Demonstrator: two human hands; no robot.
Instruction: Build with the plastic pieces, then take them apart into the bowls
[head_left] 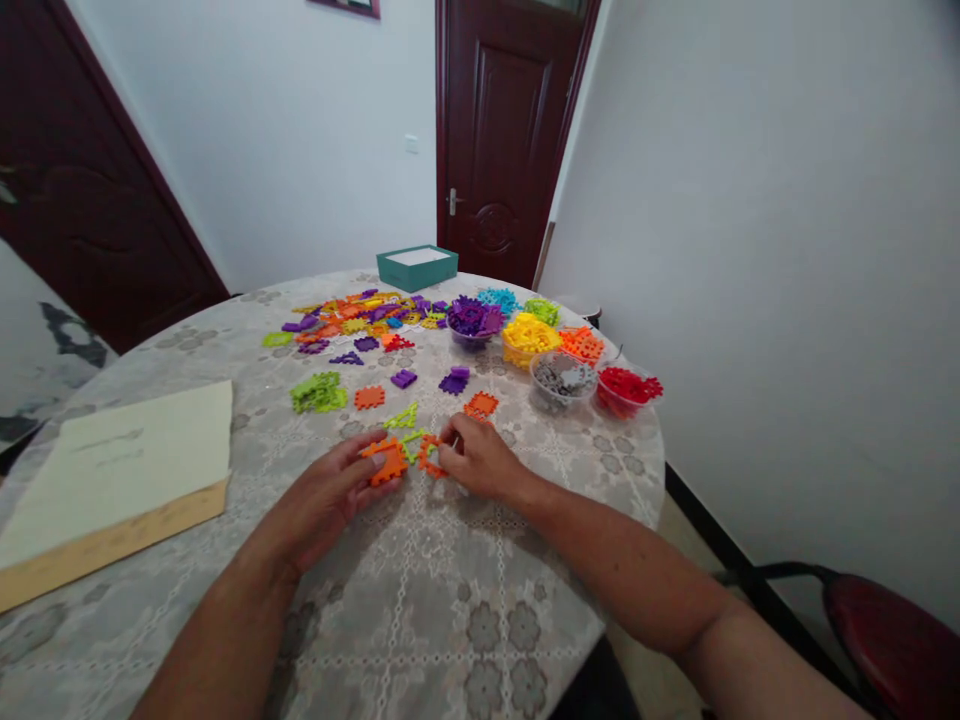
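My left hand (349, 483) is closed on an orange building tile (388, 462) with notched edges, thumb on top and fingers beneath. Close to its right, my right hand (472, 452) pinches a second orange notched piece (429, 456), partly hidden by the fingers. Between the two hands lies a lime-green frame-like piece (412, 443); whether it joins the orange ones I cannot tell. Just beyond are a lime triangular piece (401, 416) and another orange tile (481, 403).
Tubs of yellow (529, 340), purple (475, 318), grey (561, 380) and red pieces (627, 388) stand at the right. A mixed heap (367, 312) spreads at the back, before a green box (417, 268). Lime pieces (319, 391) are stacked left of centre. A paper sheet (127, 450) lies left.
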